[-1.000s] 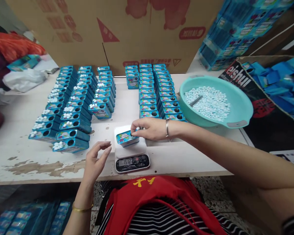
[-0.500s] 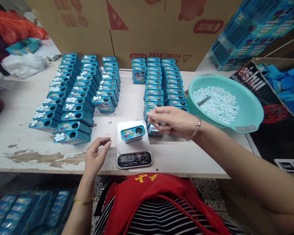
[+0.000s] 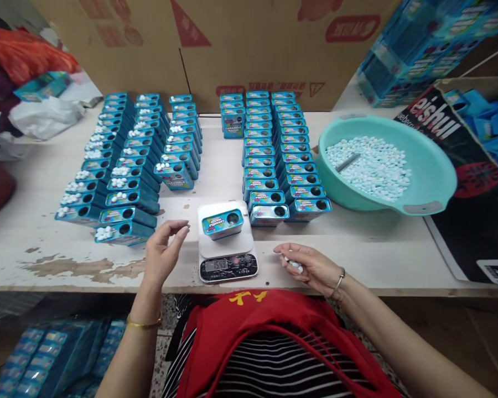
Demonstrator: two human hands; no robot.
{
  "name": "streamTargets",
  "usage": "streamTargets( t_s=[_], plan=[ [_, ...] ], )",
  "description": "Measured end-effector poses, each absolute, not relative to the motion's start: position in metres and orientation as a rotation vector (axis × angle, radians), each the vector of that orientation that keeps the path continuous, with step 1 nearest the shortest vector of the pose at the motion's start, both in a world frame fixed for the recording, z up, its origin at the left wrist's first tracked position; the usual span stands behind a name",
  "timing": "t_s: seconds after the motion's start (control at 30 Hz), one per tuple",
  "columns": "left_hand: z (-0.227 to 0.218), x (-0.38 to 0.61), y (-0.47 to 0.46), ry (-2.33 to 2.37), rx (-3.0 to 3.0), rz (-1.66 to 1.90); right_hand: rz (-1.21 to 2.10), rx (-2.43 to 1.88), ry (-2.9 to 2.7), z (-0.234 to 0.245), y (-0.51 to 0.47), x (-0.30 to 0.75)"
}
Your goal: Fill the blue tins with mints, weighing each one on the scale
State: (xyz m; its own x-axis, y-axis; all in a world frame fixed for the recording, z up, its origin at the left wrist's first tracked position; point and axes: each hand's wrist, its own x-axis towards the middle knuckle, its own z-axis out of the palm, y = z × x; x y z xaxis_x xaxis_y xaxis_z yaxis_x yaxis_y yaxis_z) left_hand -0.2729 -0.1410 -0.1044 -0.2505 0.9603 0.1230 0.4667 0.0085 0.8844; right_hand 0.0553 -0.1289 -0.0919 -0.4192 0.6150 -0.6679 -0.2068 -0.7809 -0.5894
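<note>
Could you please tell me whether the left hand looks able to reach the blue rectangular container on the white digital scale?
Most likely yes: the left hand looks empty and part-open beside the white digital scale, and nothing visible stands between it and the blue rectangular container.

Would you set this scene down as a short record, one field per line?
Left hand: beside the scale, holding nothing visible
Right hand: holding small pale pieces
Scale load: one blue tin, opening upward
Left tins: rows, many with candy-like pieces on top
Right tins: rows, nearer the bowl
Bowl: turquoise, containing loose pieces, grey tool
</note>
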Motion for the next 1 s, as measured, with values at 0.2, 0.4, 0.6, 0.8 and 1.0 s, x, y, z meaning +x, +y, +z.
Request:
streamTargets(
  t_s=[0.2, 0.4, 0.6, 0.8, 1.0],
  plan=[
    [-0.086, -0.264, -0.116, 1.675, 1.769, 1.070, 2.227, -1.229, -0.646, -0.094, -0.137, 0.044],
    [-0.065, -0.257, -0.090, 1.578, 1.860, 1.030, 2.154, -1.300, -0.776, -0.096, -0.128, 0.027],
    [-0.072, -0.240, -0.025, 1.235, 1.986, 0.474, 2.214, -1.267, -0.754, -0.098, -0.131, 0.012],
    [-0.089, -0.206, 0.008, 1.017, 2.053, 0.218, 2.183, -1.318, -0.686, -0.105, -0.140, 0.015],
    [-0.084, -0.207, 0.009, 1.002, 2.156, 0.210, 2.176, -1.331, -0.624, -0.111, -0.139, 0.021]
  ],
)
